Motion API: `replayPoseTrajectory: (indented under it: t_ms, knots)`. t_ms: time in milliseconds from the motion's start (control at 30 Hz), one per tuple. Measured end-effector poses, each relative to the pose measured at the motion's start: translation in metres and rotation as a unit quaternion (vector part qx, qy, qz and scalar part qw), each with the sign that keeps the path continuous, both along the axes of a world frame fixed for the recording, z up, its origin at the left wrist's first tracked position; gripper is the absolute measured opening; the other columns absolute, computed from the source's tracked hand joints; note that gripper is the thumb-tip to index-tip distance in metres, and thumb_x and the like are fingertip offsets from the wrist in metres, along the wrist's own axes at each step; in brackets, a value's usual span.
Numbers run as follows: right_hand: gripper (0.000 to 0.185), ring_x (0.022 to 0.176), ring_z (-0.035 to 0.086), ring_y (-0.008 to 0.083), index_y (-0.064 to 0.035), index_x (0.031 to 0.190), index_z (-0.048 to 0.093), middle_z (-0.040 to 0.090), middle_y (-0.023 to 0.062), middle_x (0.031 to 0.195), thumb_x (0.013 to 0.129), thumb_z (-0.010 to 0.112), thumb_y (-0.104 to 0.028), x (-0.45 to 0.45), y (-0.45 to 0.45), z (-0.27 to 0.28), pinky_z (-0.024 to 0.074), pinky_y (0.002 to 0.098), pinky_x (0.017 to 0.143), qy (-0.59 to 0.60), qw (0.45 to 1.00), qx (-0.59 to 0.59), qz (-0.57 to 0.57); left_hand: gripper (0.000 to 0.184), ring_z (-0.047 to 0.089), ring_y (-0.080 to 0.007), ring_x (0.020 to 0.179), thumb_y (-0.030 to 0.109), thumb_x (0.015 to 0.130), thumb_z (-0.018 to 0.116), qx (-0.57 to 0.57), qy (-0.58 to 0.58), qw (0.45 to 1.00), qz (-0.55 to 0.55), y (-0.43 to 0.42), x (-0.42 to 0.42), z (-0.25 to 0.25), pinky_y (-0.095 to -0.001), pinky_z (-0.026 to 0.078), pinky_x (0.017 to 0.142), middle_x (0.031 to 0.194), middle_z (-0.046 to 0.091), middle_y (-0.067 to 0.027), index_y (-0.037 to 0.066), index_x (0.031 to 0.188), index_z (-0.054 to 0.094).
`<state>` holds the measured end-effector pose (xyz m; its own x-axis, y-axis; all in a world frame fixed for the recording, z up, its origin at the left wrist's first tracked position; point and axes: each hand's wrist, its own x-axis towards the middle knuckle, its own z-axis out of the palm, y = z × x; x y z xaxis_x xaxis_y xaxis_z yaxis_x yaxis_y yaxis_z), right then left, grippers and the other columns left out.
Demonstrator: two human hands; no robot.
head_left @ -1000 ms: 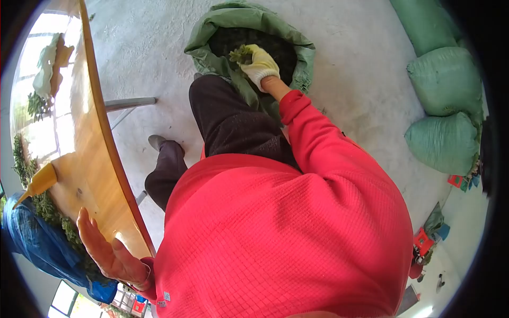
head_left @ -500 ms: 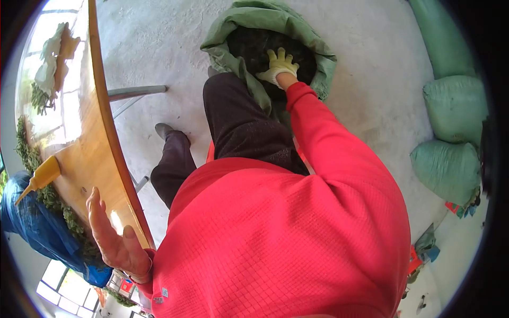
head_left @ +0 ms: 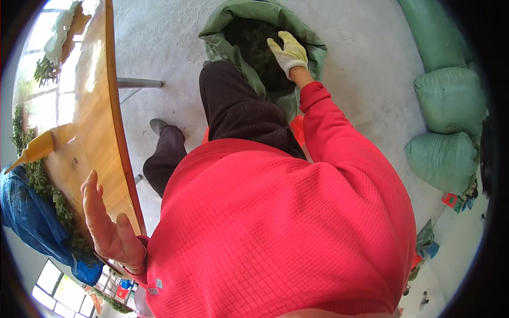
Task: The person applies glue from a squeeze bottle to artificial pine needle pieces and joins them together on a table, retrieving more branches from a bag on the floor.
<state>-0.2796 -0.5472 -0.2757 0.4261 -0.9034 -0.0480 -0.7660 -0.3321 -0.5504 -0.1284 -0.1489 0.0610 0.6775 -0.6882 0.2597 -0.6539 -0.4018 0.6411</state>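
Observation:
My right hand (head_left: 290, 53), in a pale yellow glove, hovers over the right side of an open green sack (head_left: 213, 33). Its fingers are stretched out and nothing shows in them. Dark green sprigs (head_left: 252, 45) fill the sack's mouth, which has a rolled-back rim. Bare and open, my left hand (head_left: 112, 230) is held beside the edge of a wooden table (head_left: 106, 143), thumb apart from the fingers. On the table beyond it lies a yellow squeeze bottle (head_left: 38, 147) with a long nozzle. Green artificial-looking sprigs (head_left: 50, 193) run along the table's far side.
Stuffed green sacks (head_left: 450, 100) line the right side of the floor. A blue plastic bag (head_left: 32, 206) hangs past the table's far side. Near the top left, more sprigs (head_left: 46, 71) lie on the shiny tabletop. A metal table leg (head_left: 140, 83) sticks out over the concrete floor.
My right hand has lifted off the sprigs and moved up and right toward the sack's rim, its fingers drawn closer together. My left hand stays open, with little movement. The view has shifted slightly.

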Motion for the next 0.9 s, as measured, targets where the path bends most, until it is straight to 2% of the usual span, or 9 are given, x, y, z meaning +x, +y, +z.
replayPoseTrajectory:
  t_ms: [167,300,367,433,533,633,667,767,900]
  knots:
    - [0.060,0.126,0.054,0.0303,-0.0077,0.131,0.059,0.061,0.0124,0.133,0.092,0.055,-0.053,0.001,0.017,0.018,0.0409,0.0365,0.106,-0.036,0.996,0.082,-0.007,0.055,0.048,-0.0368,0.132,0.025,0.095,0.062,-0.033,0.007,0.999,-0.011,0.024,0.000,-0.003,-0.0487,0.038,0.108,0.135,0.056,-0.0246,-0.006,0.138,0.049]
    - [0.053,0.126,0.055,0.0236,-0.0018,0.131,0.059,0.061,0.0126,0.134,0.096,0.060,-0.041,0.016,0.030,0.035,0.0393,0.0318,0.107,-0.100,0.991,0.089,-0.014,0.059,0.053,-0.0366,0.129,-0.004,0.074,0.072,-0.013,-0.003,1.000,-0.012,0.032,-0.001,0.008,-0.0413,0.041,0.107,0.131,0.059,-0.0241,-0.008,0.130,0.054]
    - [0.047,0.085,0.064,0.0130,-0.0032,0.124,0.063,0.070,0.0056,0.105,0.095,0.065,-0.039,0.017,0.016,0.003,0.0517,0.0261,0.075,-0.164,0.985,0.046,-0.033,0.059,0.056,-0.0355,0.127,-0.004,0.074,0.073,-0.026,0.000,0.999,-0.029,0.031,-0.001,0.015,-0.0389,0.044,0.105,0.131,0.059,-0.0234,-0.007,0.130,0.055]
    - [0.047,0.088,0.066,0.0169,-0.0039,0.120,0.065,0.071,0.0074,0.104,0.094,0.064,-0.043,0.021,0.012,0.016,0.0535,0.0301,0.078,-0.211,0.960,0.176,-0.060,0.058,0.056,-0.0352,0.126,-0.002,0.076,0.073,-0.019,-0.005,0.999,-0.027,0.037,-0.003,0.017,-0.0391,0.044,0.104,0.130,0.060,-0.0225,-0.005,0.131,0.055]
    - [0.048,0.072,0.062,0.0117,-0.0042,0.119,0.064,0.068,0.0040,0.095,0.092,0.068,-0.044,0.042,0.020,0.067,0.0515,0.0263,0.061,-0.267,0.919,0.270,-0.108,0.058,0.051,-0.0323,0.132,0.000,0.079,0.070,-0.033,0.018,0.998,-0.057,0.035,0.009,0.021,-0.0396,0.040,0.109,0.133,0.060,-0.0180,-0.004,0.134,0.053]
    - [0.046,0.076,0.062,0.0146,-0.0034,0.119,0.064,0.068,0.0043,0.096,0.094,0.066,-0.041,0.048,0.013,0.062,0.0524,0.0283,0.068,-0.225,0.963,0.148,-0.030,0.057,0.052,-0.0336,0.131,0.003,0.081,0.071,-0.051,0.008,0.996,-0.071,0.037,0.018,0.023,-0.0397,0.041,0.108,0.132,0.060,-0.0184,-0.002,0.135,0.053]
    - [0.046,0.088,0.064,0.0176,-0.0037,0.126,0.061,0.068,0.0055,0.102,0.095,0.066,-0.037,0.046,0.004,0.052,0.0517,0.0305,0.080,-0.088,0.993,-0.051,0.060,0.056,0.052,-0.0342,0.130,0.003,0.082,0.071,-0.054,0.001,0.996,-0.073,0.039,0.020,0.024,-0.0398,0.042,0.108,0.132,0.060,-0.0186,-0.002,0.135,0.053]
    - [0.052,0.106,0.062,0.0193,-0.0021,0.135,0.054,0.066,0.0091,0.114,0.094,0.068,-0.030,0.052,0.018,0.075,0.0477,0.0313,0.093,-0.092,0.992,0.027,0.076,0.056,0.053,-0.0355,0.129,0.003,0.082,0.071,-0.066,-0.029,0.994,-0.080,0.047,0.034,0.025,-0.0400,0.043,0.107,0.131,0.060,-0.0196,-0.001,0.135,0.054]
    - [0.058,0.114,0.059,0.0187,0.0010,0.141,0.046,0.061,0.0119,0.125,0.093,0.069,-0.023,0.064,0.021,0.075,0.0458,0.0310,0.099,-0.328,0.937,0.101,0.060,0.055,0.055,-0.0363,0.126,0.004,0.082,0.071,-0.076,-0.062,0.993,-0.061,0.065,0.044,0.024,-0.0395,0.045,0.105,0.131,0.060,-0.0214,-0.001,0.134,0.054]
